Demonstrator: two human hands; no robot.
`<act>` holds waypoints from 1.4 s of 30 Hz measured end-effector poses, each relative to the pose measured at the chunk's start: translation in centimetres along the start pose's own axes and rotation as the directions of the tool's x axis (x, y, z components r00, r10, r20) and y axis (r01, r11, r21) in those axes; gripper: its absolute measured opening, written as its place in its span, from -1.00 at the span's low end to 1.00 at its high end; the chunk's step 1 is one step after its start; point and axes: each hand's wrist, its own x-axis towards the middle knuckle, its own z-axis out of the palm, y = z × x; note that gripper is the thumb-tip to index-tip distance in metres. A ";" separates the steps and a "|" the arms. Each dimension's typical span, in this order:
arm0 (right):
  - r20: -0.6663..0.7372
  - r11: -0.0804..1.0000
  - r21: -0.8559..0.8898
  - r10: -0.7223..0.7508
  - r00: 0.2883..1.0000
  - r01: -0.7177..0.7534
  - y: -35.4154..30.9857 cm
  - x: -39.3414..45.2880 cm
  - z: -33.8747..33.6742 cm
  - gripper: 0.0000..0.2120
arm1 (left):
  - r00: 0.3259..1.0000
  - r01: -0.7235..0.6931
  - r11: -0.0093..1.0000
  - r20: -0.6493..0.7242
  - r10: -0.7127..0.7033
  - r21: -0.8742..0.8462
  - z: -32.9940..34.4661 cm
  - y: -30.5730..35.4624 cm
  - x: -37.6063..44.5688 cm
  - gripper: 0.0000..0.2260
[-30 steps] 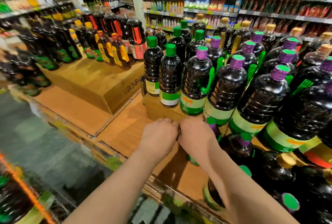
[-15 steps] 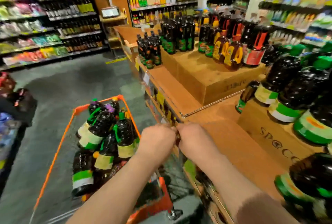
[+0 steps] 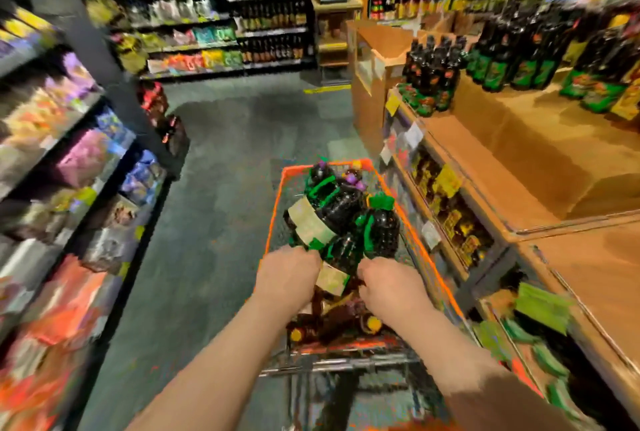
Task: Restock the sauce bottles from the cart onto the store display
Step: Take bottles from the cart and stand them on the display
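Observation:
An orange wire cart (image 3: 420, 240) stands in the aisle in front of me, piled with dark sauce bottles (image 3: 341, 212) that have green handles and green or purple caps. My left hand (image 3: 287, 275) and my right hand (image 3: 391, 287) reach into the cart, one on each side of a dark bottle with a beige label (image 3: 337, 257). Both hands show their backs, with fingers curled down out of sight against that bottle. The picture is blurred, so the grip itself is hidden. The wooden store display (image 3: 526, 188) runs along the right.
Rows of dark bottles (image 3: 433, 74) stand on the display's raised cardboard boxes (image 3: 554, 153) at the back right. Packed shelves (image 3: 69, 160) line the left of the aisle. Grey floor (image 3: 235, 140) stretches ahead to more shelving (image 3: 207, 15).
My view has swung left from the display to the cart. My hands, held together in front of me before, have moved apart and down onto a bottle in the cart.

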 end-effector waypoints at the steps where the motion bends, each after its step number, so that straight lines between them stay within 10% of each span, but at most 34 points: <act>1: 0.017 1.000 -0.006 0.012 1.000 -0.012 -0.3 0.5 0.4 -0.80 | 1.000 0.012 1.000 0.009 -0.011 -0.008 0.7 -1.0 0.0 -0.85; 30: 0.215 0.953 0.010 0.292 0.932 -0.301 11.5 33.2 8.7 -0.70 | 0.978 -0.102 0.995 0.179 0.103 -0.012 14.5 -0.5 30.3 -0.66; 42: 0.061 0.997 -0.053 -0.044 0.997 0.047 12.0 37.9 13.3 -0.97 | 0.993 0.054 0.990 0.109 -0.040 -0.128 18.2 1.5 34.4 -0.14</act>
